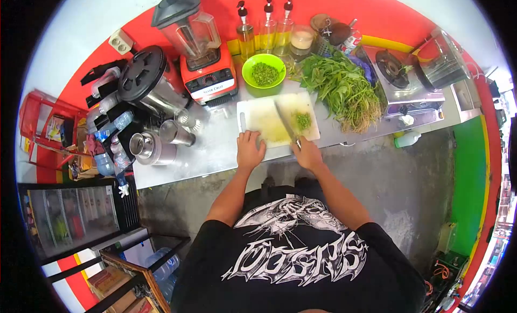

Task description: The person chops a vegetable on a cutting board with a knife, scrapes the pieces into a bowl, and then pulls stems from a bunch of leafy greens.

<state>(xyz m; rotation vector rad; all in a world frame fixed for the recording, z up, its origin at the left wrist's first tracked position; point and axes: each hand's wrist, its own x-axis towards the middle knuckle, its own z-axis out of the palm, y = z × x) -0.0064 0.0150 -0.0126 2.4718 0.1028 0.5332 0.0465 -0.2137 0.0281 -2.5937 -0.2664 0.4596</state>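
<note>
A white cutting board (252,112) lies on the metal counter, stained green in its middle. My right hand (307,154) is closed round the handle of a knife (284,120), whose blade lies slanted across the board. Just right of the blade is a small heap of chopped greens (302,120). My left hand (251,150) rests at the board's near left edge, fingers apart, holding nothing. Behind the board stands a lime green bowl (263,88) with chopped greens inside. A large bunch of leafy greens with roots (342,87) lies to the right.
A red blender (209,82) and a steel container with a black lid (151,87) stand on the left, with metal cups (176,133) nearer. Pump bottles (267,35) line the wall. A steel stove (412,102) is at the right. Below left is a glass-door fridge (72,216).
</note>
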